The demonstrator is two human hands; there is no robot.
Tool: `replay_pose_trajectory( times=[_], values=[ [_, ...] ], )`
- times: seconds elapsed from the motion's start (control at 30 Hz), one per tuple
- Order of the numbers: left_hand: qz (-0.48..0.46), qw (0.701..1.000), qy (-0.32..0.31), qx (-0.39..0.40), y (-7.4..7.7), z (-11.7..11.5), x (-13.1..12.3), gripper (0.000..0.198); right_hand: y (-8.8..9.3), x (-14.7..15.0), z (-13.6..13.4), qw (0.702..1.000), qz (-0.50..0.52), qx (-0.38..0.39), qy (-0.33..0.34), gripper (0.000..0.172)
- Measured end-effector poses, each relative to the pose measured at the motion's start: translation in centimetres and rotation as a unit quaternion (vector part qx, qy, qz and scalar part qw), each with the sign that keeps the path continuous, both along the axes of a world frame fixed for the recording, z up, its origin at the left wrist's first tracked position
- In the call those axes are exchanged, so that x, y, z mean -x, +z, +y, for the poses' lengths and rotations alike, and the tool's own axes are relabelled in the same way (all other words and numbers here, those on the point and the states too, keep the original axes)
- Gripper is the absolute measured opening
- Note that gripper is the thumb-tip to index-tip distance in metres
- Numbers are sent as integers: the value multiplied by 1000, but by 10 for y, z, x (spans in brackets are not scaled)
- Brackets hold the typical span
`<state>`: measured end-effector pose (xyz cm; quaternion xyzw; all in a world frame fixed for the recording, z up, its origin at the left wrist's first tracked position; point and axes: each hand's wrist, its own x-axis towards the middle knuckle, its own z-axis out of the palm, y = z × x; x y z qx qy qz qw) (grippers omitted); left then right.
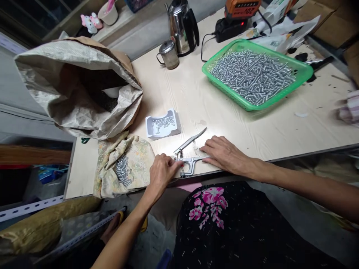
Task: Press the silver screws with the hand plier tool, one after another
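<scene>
The hand pliers (190, 161) are pinched at the head by the curled left hand (162, 172) and pressed down under the flat, spread right hand (224, 153), at the table (196, 101) edge. A fingertip could be nipped if the raised handle were shut

Crumpled paper sack (78, 86) lying open at left, green basket (246, 104) full of metal pins, steel kettle (182, 26), lidded mug (169, 54) just beside it, small white tray (149, 127) of pins, black charger (228, 28), pink toy (91, 22) on sill, pale wooden table (280, 130)
</scene>
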<state>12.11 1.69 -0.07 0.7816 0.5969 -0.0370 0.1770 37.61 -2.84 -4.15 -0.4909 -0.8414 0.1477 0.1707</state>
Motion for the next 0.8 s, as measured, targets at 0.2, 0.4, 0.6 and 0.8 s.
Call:
replay_pose_trajectory(
  times=[0.2, 0.4, 0.6, 0.8],
  values=[
    [27, 988, 36, 148, -6, -2, -13, 31, -9, 18, -2, 999, -18, -19, 21, 17],
    [17, 989, -2, 148, -2, 9, 11, 15, -10, 12, -3, 999, -3, -52, -8, 20],
    [-129, 982, -20, -136, 62, 43, 27, 19, -14, 6, 0, 996, -19, -83, -22, 20],
    [24, 968, -7, -249, 76, 75, 82, 17, -22, 5, -4, 996, -11, -84, -32, 25]
  ],
)
